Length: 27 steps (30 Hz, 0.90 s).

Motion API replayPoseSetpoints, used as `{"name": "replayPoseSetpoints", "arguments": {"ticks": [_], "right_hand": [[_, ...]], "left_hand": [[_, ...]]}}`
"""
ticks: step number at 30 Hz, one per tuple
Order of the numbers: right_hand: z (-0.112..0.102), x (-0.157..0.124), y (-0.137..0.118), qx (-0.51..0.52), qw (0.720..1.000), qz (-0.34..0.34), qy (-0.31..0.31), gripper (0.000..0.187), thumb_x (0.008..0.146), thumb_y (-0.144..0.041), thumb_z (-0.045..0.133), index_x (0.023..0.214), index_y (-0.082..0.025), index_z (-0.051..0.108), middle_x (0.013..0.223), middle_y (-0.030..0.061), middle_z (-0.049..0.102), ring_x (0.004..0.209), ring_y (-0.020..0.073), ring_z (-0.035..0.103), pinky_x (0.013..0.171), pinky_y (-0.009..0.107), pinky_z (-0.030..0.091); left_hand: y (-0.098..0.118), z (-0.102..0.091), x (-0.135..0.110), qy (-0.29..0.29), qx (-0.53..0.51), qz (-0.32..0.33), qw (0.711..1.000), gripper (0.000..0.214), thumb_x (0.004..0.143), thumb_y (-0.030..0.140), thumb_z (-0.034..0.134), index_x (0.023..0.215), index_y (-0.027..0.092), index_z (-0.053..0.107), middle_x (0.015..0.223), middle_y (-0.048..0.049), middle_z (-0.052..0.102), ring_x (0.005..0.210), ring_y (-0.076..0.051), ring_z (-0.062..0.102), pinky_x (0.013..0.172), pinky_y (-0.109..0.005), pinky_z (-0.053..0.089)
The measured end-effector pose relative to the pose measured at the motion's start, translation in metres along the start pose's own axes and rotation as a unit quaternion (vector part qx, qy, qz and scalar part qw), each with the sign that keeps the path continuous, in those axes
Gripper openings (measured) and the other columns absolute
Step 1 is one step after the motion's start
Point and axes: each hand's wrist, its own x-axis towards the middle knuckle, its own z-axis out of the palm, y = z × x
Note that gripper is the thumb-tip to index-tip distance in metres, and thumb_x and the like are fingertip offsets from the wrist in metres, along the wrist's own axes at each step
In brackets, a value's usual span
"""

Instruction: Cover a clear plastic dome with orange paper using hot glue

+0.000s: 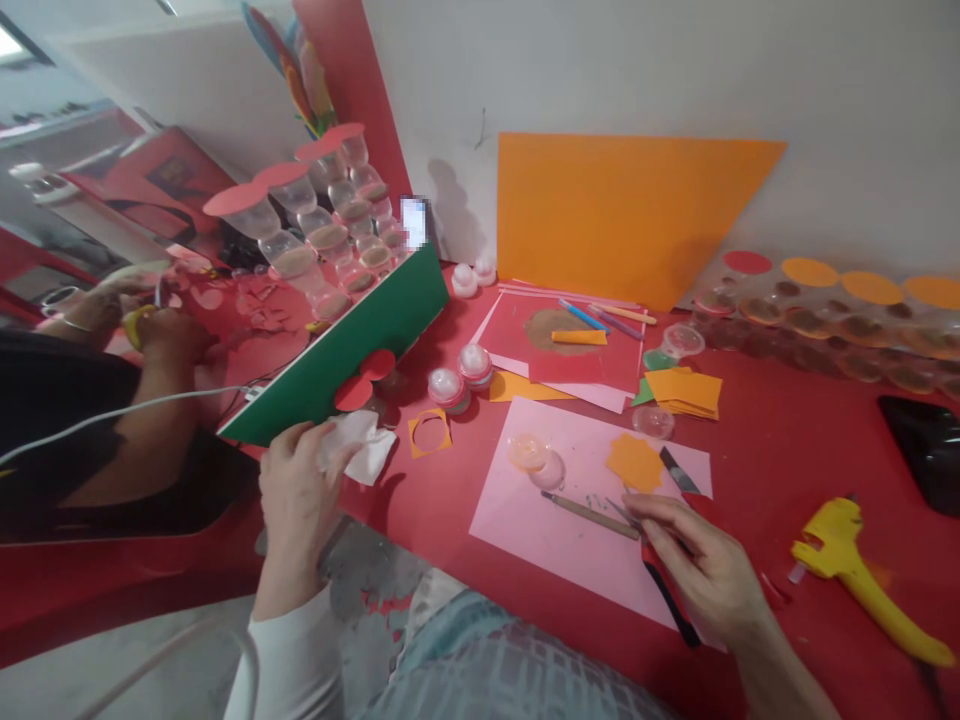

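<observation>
My left hand (296, 490) is at the left edge of the red table, its thumb and fingers closed on a crumpled white tissue (367, 448). Red paper discs (364, 382) lie just beyond it, by the green board. My right hand (701, 560) pinches a thin, pointed metal tool (622, 508) above a pink sheet (510, 500); its exact kind is unclear. Near those fingertips lie a wooden-handled tool (592, 514), an orange scalloped paper piece (634, 463) and a dark marker-like stick (679, 470). A clear round cup with an orange tint (527, 453) rests on the same sheet.
A yellow glue gun (862, 570) lies at right. The green board (352, 350) divides the table at left, with stacked clear cups behind it. Beyond it a co-worker's hands (161, 330) hold yellow-handled scissors. Orange card (622, 215) leans on the wall.
</observation>
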Motion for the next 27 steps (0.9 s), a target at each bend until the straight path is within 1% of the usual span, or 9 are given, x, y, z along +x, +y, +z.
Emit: {"name": "replayPoseSetpoints", "arguments": {"ticks": [4, 7, 11, 14, 16, 19, 23, 25, 27], "right_hand": [[-0.001, 0.001, -0.002, 0.010, 1.000, 0.008, 0.004, 0.023, 0.098, -0.035, 0.060, 0.100, -0.025, 0.081, 0.098, 0.0072, 0.085, 0.093, 0.0240, 0.083, 0.084, 0.029, 0.068], [-0.001, 0.002, -0.003, 0.015, 1.000, 0.007, 0.005, 0.023, 0.098, -0.033, 0.060, 0.099, -0.025, 0.081, 0.099, 0.0068, 0.085, 0.093, 0.0232, 0.083, 0.085, 0.027, 0.067], [-0.002, 0.002, -0.002, 0.017, 1.000, 0.015, 0.003, 0.024, 0.098, -0.034, 0.060, 0.100, -0.025, 0.082, 0.098, 0.0067, 0.085, 0.093, 0.0236, 0.083, 0.083, 0.028, 0.067], [-0.002, 0.002, -0.001, 0.010, 1.000, 0.022, 0.003, 0.025, 0.098, -0.037, 0.060, 0.100, -0.025, 0.082, 0.097, 0.0074, 0.085, 0.094, 0.0250, 0.083, 0.083, 0.029, 0.068], [-0.003, 0.002, 0.000, 0.008, 1.000, 0.024, 0.002, 0.026, 0.098, -0.037, 0.060, 0.099, -0.025, 0.082, 0.097, 0.0078, 0.085, 0.094, 0.0254, 0.083, 0.082, 0.030, 0.068], [-0.004, 0.002, 0.001, 0.009, 1.000, 0.025, 0.000, 0.025, 0.098, -0.036, 0.060, 0.099, -0.024, 0.082, 0.096, 0.0079, 0.085, 0.092, 0.0248, 0.083, 0.083, 0.030, 0.068], [-0.008, 0.003, 0.003, 0.010, 1.000, 0.021, 0.009, 0.024, 0.098, -0.038, 0.062, 0.098, -0.025, 0.082, 0.096, 0.0077, 0.085, 0.088, 0.0240, 0.083, 0.082, 0.029, 0.068], [-0.010, 0.003, 0.005, 0.008, 1.000, 0.020, 0.014, 0.025, 0.099, -0.040, 0.062, 0.099, -0.025, 0.082, 0.096, 0.0079, 0.085, 0.089, 0.0244, 0.083, 0.082, 0.030, 0.068], [-0.010, 0.003, 0.007, 0.005, 1.000, 0.024, 0.015, 0.027, 0.099, -0.042, 0.061, 0.100, -0.025, 0.082, 0.097, 0.0084, 0.085, 0.089, 0.0247, 0.083, 0.082, 0.030, 0.068]], "left_hand": [[-0.001, 0.008, 0.001, 0.026, 0.013, 0.038, 0.999, 0.026, 0.097, 0.034, 0.055, 0.101, 0.019, 0.075, 0.115, -0.0168, 0.074, 0.112, -0.036, 0.066, 0.104, -0.049, 0.047], [-0.003, 0.017, 0.001, 0.037, 0.036, 0.075, 0.996, 0.026, 0.096, 0.033, 0.055, 0.102, 0.018, 0.075, 0.114, -0.0186, 0.074, 0.109, -0.036, 0.066, 0.100, -0.048, 0.048], [-0.007, 0.028, 0.002, -0.049, 0.106, 0.085, 0.989, 0.024, 0.095, 0.027, 0.053, 0.102, 0.018, 0.073, 0.110, -0.0174, 0.075, 0.097, -0.034, 0.069, 0.082, -0.040, 0.050], [-0.006, 0.033, 0.003, -0.117, 0.140, 0.042, 0.982, 0.023, 0.098, 0.027, 0.050, 0.098, 0.016, 0.071, 0.106, -0.0175, 0.074, 0.090, -0.032, 0.071, 0.070, -0.034, 0.047], [-0.003, 0.034, 0.003, -0.137, 0.153, 0.013, 0.979, 0.024, 0.099, 0.028, 0.050, 0.096, 0.014, 0.069, 0.105, -0.0193, 0.074, 0.092, -0.033, 0.072, 0.067, -0.033, 0.046], [0.002, 0.028, 0.003, -0.140, 0.148, -0.018, 0.979, 0.024, 0.098, 0.030, 0.052, 0.104, 0.012, 0.067, 0.108, -0.0214, 0.073, 0.099, -0.036, 0.072, 0.071, -0.035, 0.050], [0.003, 0.007, 0.002, -0.125, 0.087, -0.021, 0.988, 0.037, 0.096, 0.033, 0.054, 0.125, 0.011, 0.061, 0.119, -0.0206, 0.073, 0.114, -0.036, 0.069, 0.088, -0.042, 0.056], [0.002, -0.004, 0.002, -0.116, 0.077, -0.046, 0.989, 0.045, 0.091, 0.039, 0.061, 0.126, 0.010, 0.061, 0.123, -0.0218, 0.072, 0.118, -0.038, 0.067, 0.093, -0.045, 0.057], [0.002, -0.011, 0.000, -0.076, 0.075, -0.057, 0.993, 0.049, 0.086, 0.040, 0.066, 0.125, 0.010, 0.063, 0.122, -0.0213, 0.072, 0.120, -0.040, 0.067, 0.098, -0.048, 0.057]]}}
